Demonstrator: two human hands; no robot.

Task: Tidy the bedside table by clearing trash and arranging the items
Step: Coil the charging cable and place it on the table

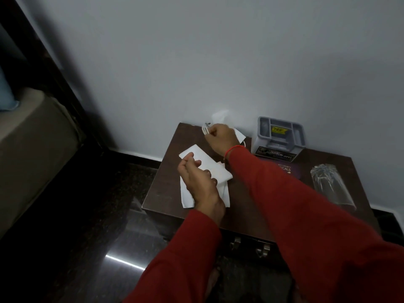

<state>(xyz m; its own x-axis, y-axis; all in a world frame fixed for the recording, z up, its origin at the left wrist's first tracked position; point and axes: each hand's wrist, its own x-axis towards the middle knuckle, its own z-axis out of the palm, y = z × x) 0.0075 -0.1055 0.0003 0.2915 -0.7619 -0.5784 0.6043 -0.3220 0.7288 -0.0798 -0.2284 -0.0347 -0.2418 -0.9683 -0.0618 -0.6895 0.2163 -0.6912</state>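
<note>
A dark wooden bedside table (166, 200) stands against the pale wall. White tissue papers (220, 171) lie spread on its left half, and my left hand (196, 176) rests on them with fingers loosely apart. At the table's back edge my right hand (220, 136) is closed around a crumpled white tissue (219, 117) and a small bundle of white cable (206, 127); which of the two it grips more firmly is unclear. Both arms wear red sleeves.
A grey plastic organiser box (278, 136) with a yellow label stands at the back right. A dark purple book (286, 169) lies in front of it, a clear ribbed glass (330, 184) to its right. Drawer handles (262, 250) show below; a sofa (32, 138) stands left.
</note>
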